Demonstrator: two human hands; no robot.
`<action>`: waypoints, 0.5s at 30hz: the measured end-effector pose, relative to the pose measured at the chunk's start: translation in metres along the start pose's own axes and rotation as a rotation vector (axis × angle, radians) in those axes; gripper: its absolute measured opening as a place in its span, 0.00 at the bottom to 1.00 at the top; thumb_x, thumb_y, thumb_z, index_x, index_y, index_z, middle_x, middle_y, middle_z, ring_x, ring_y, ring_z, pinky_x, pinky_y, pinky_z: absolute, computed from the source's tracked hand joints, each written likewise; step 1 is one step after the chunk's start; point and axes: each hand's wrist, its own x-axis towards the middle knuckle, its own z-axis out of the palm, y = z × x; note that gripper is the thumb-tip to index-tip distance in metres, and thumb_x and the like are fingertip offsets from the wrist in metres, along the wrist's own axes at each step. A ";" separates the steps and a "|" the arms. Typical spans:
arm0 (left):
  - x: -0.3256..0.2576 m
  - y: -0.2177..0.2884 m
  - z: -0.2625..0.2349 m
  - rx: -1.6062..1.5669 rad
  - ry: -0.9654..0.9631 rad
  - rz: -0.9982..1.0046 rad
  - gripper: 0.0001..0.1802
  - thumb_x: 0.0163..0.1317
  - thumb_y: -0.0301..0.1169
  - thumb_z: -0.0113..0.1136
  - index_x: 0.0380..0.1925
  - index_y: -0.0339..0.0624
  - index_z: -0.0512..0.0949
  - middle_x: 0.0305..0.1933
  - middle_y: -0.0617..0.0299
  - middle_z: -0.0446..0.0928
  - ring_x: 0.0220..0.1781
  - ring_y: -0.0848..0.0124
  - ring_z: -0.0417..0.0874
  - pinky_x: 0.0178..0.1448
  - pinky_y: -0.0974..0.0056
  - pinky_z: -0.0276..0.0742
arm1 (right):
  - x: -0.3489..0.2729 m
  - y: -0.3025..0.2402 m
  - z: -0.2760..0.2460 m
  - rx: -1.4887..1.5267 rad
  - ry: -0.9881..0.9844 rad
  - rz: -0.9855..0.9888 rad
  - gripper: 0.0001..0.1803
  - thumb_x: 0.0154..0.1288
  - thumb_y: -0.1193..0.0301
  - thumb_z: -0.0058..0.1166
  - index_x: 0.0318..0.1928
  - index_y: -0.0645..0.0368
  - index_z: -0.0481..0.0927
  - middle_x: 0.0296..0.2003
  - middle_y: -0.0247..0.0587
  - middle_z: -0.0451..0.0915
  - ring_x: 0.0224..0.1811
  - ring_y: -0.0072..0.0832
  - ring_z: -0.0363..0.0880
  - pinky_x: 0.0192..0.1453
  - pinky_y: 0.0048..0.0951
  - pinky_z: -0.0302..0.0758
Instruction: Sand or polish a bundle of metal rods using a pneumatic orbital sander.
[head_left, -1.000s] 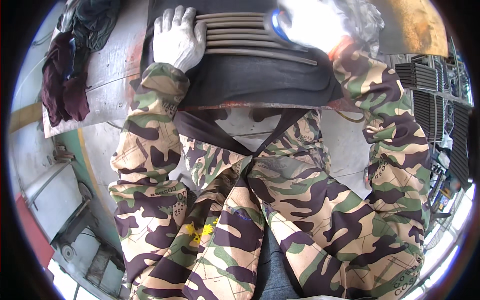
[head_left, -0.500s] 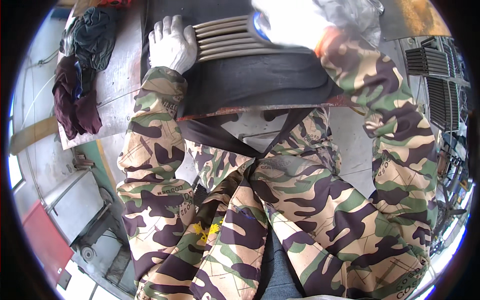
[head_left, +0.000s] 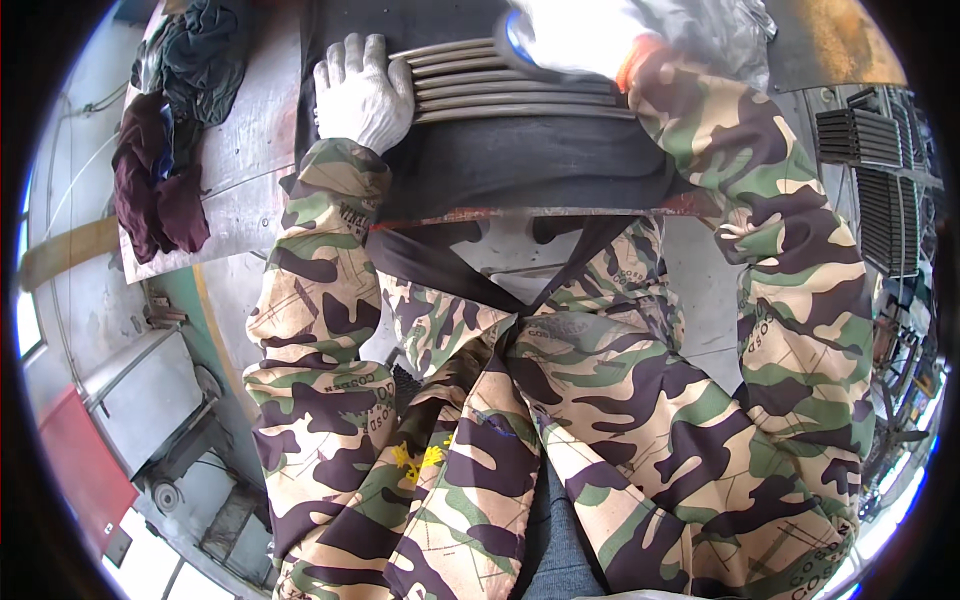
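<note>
I am pressing my left hand point(head_left: 362, 92), in a white knitted glove, flat and open-palmed on the left ends of a bundle of grey metal strips point(head_left: 520, 88). The strips are lying side by side, slightly curved, on a dark mat point(head_left: 520, 165) near the far edge of the workbench point(head_left: 240, 190). My right hand point(head_left: 575, 35), also gloved in white, is resting over the strips toward their right ends; it is overexposed, so I cannot tell whether it is closed around anything, though a blue-edged object point(head_left: 512, 45) is showing at its left side.

Risks, as I judge them: the strips are smooth, narrow and loose against one another, so uneven pressure from my left palm could be letting one slide out or fan apart. Their ends look thin and could be catching the knit of the glove. The mat's near edge is overhanging the bench's reddish front rim point(head_left: 540, 212), so a hard push toward me could be dragging mat and strips off together.

Materials: the bench top is dull, scratched sheet metal. Crumpled cloths point(head_left: 165, 150), dark teal and maroon, are lying at its left edge, well apart from the strips. A silvery crinkled sheet point(head_left: 720, 35) is sitting at the far right.
</note>
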 end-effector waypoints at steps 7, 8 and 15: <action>0.004 -0.004 -0.013 -0.028 -0.026 -0.010 0.27 0.72 0.43 0.54 0.63 0.36 0.79 0.69 0.43 0.75 0.71 0.46 0.73 0.74 0.43 0.64 | 0.005 -0.028 -0.004 0.009 -0.021 -0.036 0.12 0.66 0.61 0.58 0.42 0.55 0.80 0.40 0.52 0.81 0.44 0.52 0.84 0.48 0.53 0.83; 0.006 -0.006 -0.012 -0.012 0.007 -0.021 0.28 0.71 0.43 0.55 0.63 0.35 0.78 0.68 0.43 0.75 0.70 0.46 0.73 0.73 0.43 0.65 | 0.013 -0.023 0.003 -0.025 0.027 -0.031 0.12 0.66 0.61 0.59 0.42 0.55 0.80 0.39 0.51 0.81 0.44 0.51 0.84 0.48 0.53 0.83; 0.004 -0.004 -0.010 -0.012 0.042 -0.095 0.29 0.71 0.44 0.55 0.65 0.36 0.76 0.69 0.42 0.75 0.73 0.44 0.71 0.76 0.42 0.64 | 0.015 -0.040 0.009 -0.078 -0.022 -0.108 0.12 0.69 0.61 0.57 0.45 0.53 0.81 0.41 0.49 0.81 0.45 0.49 0.84 0.50 0.50 0.83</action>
